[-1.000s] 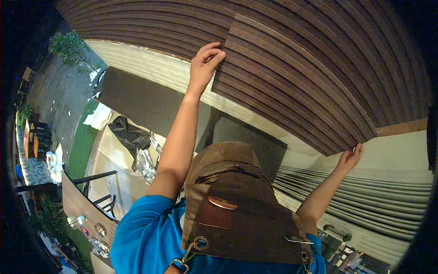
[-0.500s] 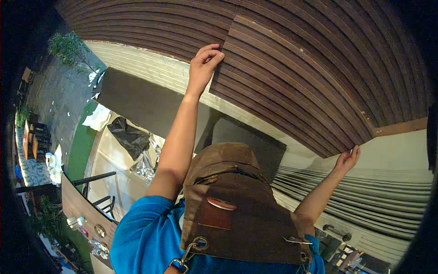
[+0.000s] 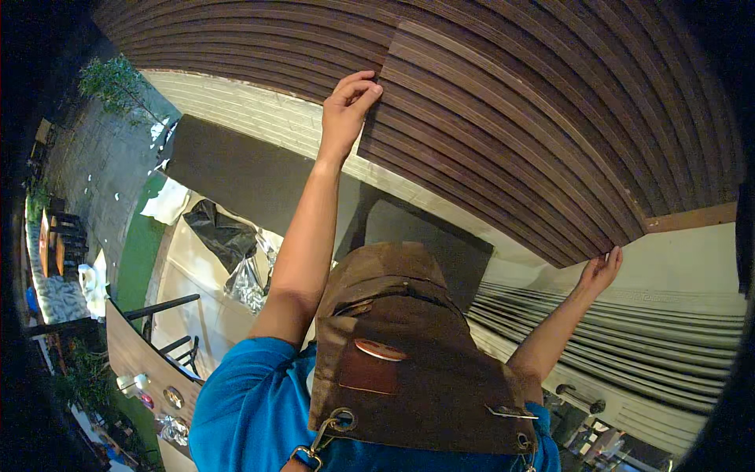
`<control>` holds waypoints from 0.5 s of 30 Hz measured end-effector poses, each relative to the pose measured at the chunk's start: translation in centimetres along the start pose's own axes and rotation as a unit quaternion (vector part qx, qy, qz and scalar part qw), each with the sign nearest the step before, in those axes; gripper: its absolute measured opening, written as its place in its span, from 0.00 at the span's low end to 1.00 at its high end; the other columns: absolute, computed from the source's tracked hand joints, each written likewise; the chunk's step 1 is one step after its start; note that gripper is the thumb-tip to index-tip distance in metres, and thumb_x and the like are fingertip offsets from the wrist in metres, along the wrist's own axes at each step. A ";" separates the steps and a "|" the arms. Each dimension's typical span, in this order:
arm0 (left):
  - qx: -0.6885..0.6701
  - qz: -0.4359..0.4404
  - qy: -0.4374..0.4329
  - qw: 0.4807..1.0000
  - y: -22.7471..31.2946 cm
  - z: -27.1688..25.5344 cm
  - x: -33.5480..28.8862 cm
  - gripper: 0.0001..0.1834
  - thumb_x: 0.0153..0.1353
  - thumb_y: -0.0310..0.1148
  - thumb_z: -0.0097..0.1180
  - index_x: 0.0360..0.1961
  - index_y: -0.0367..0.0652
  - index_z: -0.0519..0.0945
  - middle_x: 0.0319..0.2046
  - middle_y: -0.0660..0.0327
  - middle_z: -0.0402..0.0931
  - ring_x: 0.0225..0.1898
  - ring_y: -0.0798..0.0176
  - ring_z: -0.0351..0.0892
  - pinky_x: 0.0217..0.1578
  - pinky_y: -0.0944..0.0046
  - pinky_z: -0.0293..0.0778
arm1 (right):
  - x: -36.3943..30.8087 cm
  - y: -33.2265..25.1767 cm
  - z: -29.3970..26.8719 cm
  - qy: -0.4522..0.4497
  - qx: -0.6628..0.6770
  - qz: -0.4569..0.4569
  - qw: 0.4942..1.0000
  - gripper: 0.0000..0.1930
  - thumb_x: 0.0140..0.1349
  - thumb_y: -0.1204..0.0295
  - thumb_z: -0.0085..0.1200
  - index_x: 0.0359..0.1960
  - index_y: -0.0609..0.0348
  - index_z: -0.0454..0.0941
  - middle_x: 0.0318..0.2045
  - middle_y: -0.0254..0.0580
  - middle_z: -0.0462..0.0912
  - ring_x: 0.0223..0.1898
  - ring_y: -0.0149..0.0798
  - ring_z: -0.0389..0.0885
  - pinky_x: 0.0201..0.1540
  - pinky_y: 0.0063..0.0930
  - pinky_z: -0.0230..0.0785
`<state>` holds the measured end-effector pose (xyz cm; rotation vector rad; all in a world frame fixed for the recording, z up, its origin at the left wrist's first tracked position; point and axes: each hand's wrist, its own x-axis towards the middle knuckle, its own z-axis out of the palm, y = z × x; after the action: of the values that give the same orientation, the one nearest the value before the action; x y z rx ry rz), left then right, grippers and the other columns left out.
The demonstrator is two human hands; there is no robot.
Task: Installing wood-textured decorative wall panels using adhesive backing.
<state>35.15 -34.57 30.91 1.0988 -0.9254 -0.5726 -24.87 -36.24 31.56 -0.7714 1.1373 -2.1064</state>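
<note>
Holding: slatted wood panel (image 3: 503, 134) pressed overhead.
Left hand (image 3: 350, 106): fingers pinching panel's edge.
Right hand (image 3: 599, 271): fingers spread open under corner.
Handling: stiff, broad, likely heavy; support both ends.

Little has shifted over the last second. The right hand (image 3: 599, 272) has slid a touch lower along the bottom corner of the slatted wooden panel (image 3: 511, 134), its fingers now spread just under that corner beside the pale wooden batten (image 3: 692, 216). The left hand (image 3: 348, 106) has moved slightly lower on the panel's upper left edge, fingertips curled over it. The panel's upper left corner now sits slightly lower against the slatted ceiling (image 3: 236, 39) behind it.
</note>
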 end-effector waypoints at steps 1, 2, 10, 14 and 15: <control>0.004 0.002 0.003 1.000 0.0 0.0 0.0 0.07 0.59 0.33 0.65 0.35 0.40 0.85 0.52 0.63 0.75 0.42 0.73 0.74 0.44 0.70 0.69 | 0.0 0.0 0.1 -0.004 -0.007 0.001 1.000 0.18 0.61 0.70 0.62 0.51 0.57 0.73 0.38 0.36 0.79 0.31 0.27 0.76 0.20 0.15 0.64; 0.007 0.011 0.000 1.000 0.1 0.1 -0.1 0.07 0.59 0.32 0.65 0.35 0.40 0.85 0.52 0.63 0.75 0.42 0.72 0.74 0.44 0.70 0.69 | 0.0 -0.1 0.2 -0.028 -0.009 -0.013 1.000 0.17 0.62 0.70 0.62 0.51 0.58 0.73 0.38 0.36 0.79 0.32 0.28 0.76 0.21 0.16 0.65; -0.004 -0.011 -0.007 1.000 -0.1 0.1 0.1 0.07 0.60 0.32 0.63 0.37 0.41 0.84 0.55 0.59 0.74 0.54 0.63 0.72 0.54 0.64 0.68 | -0.8 -0.9 1.4 0.008 -0.100 0.024 0.995 0.15 0.61 0.68 0.61 0.49 0.54 0.77 0.37 0.27 0.77 0.27 0.20 0.66 0.19 0.13 0.52; -0.005 -0.011 -0.016 1.000 -0.2 0.1 0.3 0.07 0.61 0.31 0.61 0.38 0.40 0.84 0.56 0.57 0.74 0.57 0.61 0.71 0.58 0.62 0.67 | -0.8 -0.9 2.1 0.034 -0.118 0.015 0.992 0.15 0.60 0.69 0.62 0.48 0.55 0.78 0.35 0.27 0.78 0.24 0.20 0.66 0.21 0.16 0.53; -0.017 -0.008 -0.020 1.000 -0.2 0.2 0.4 0.07 0.62 0.31 0.61 0.38 0.39 0.84 0.56 0.57 0.74 0.57 0.61 0.71 0.58 0.62 0.67 | -0.7 -0.8 2.3 0.035 -0.105 0.000 0.994 0.14 0.60 0.70 0.63 0.47 0.56 0.78 0.32 0.26 0.76 0.19 0.19 0.62 0.19 0.14 0.50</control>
<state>35.22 -35.06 30.93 1.0674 -0.9385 -0.6224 -22.96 -36.52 33.14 -0.7980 1.4127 -2.0500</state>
